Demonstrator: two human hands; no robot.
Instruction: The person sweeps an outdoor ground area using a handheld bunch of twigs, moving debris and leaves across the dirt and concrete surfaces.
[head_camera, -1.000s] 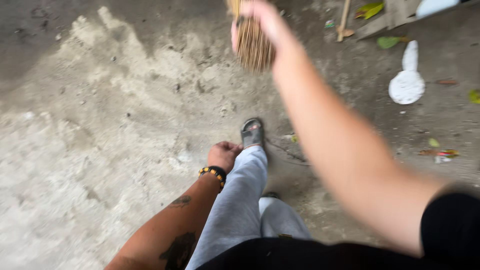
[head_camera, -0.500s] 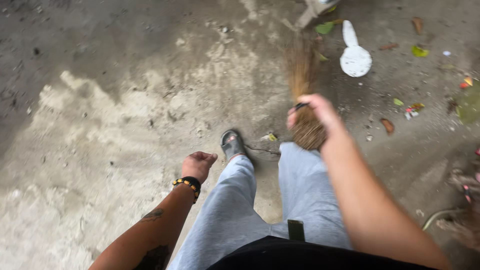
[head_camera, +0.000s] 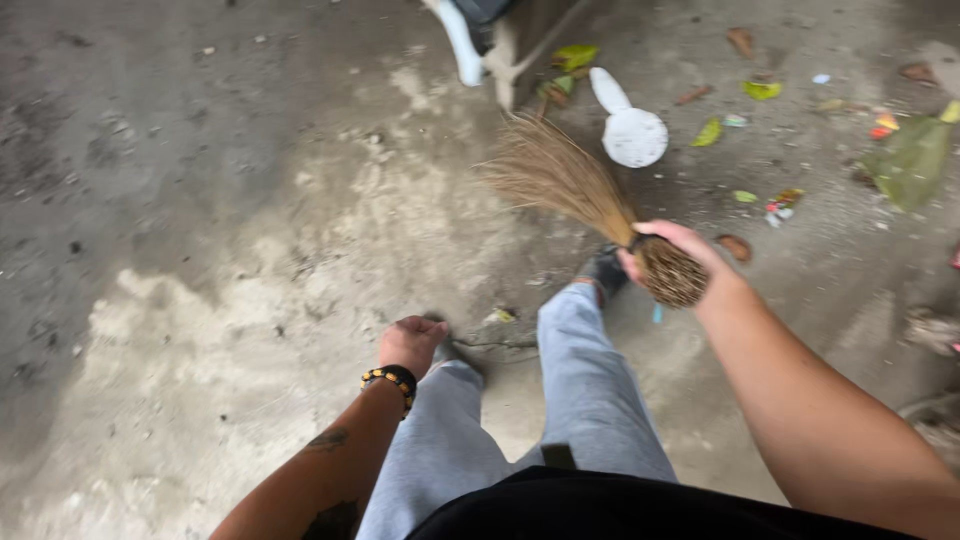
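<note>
Stick broom (head_camera: 570, 185), a bundle of thin brown straws bound into one tight end, is held in the person's right hand (head_camera: 672, 250) in the right middle of the view. The fingers close around the bound end, where the straws are packed thick enough to give a firm grip, and the loose straws fan out to the far left, low over the concrete floor (head_camera: 200, 200), seemingly so that the spread tips can brush a wide strip of ground. The right arm reaches in from the near right corner. The left hand (head_camera: 412, 342) is curled into a loose fist and holds nothing; it hangs beside the left leg of the grey trousers (head_camera: 590, 390), and a black and yellow beaded bracelet (head_camera: 392, 380) circles its wrist, with dark tattoos showing on the forearm. A dark sandal (head_camera: 606, 268) on the right foot is planted just near the broom's bound end. The floor is rough and grey, with a pale, dusty patch spreading across the left and middle. Scattered litter lies on the far right side: green and brown leaves (head_camera: 762, 90), small coloured scraps, and a white spoon-shaped object (head_camera: 630, 125) lying flat just beyond the broom's fanned tips. At the far edge, beyond the broom, stands a wooden post or furniture leg (head_camera: 520, 55) with something white and blurred leaning against it; what that is cannot be told.
</note>
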